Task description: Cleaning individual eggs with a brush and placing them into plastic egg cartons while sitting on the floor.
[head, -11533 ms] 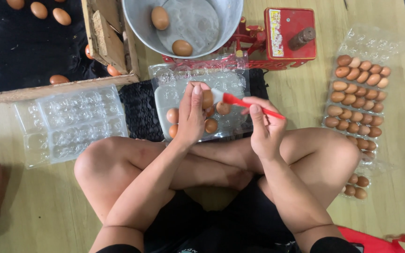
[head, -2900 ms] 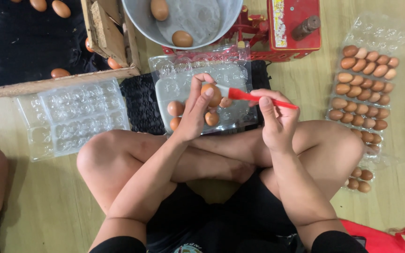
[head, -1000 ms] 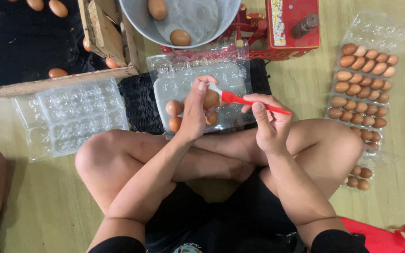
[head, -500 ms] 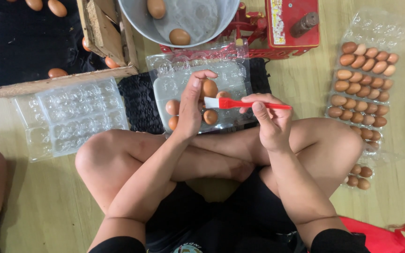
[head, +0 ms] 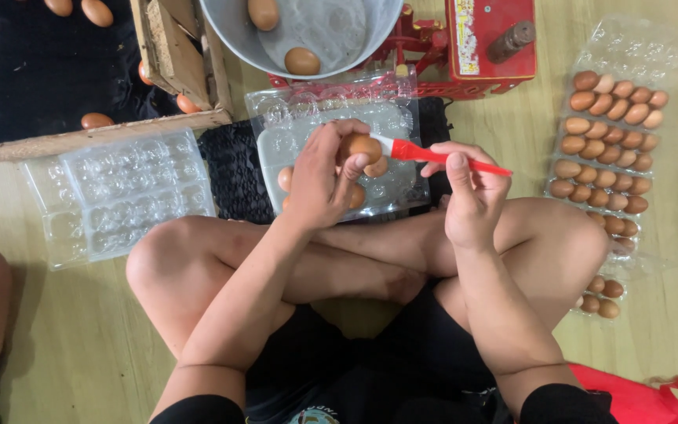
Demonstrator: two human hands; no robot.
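Observation:
My left hand [head: 325, 182] holds a brown egg [head: 361, 146] up by the fingertips above a clear plastic egg tray [head: 398, 126] that lies in front of my crossed legs. My right hand [head: 469, 187] grips a red-handled brush [head: 433, 154] whose white bristles touch the right side of that egg. A few more brown eggs [head: 377, 167] sit in the tray's cups, partly hidden under my left hand.
A metal bowl [head: 233, 35] with two eggs stands beyond the tray, beside a red scale [head: 490, 39]. An empty clear tray [head: 123, 192] lies at the left; filled egg trays [head: 607, 141] lie at the right. A wooden crate [head: 170, 47] and loose eggs sit on black sheeting at top left. A red bag [head: 637, 392] is by my right hip.
My left hand has lifted the egg slightly and turned it, and the brush tip in my right hand has stayed against it with small strokes.

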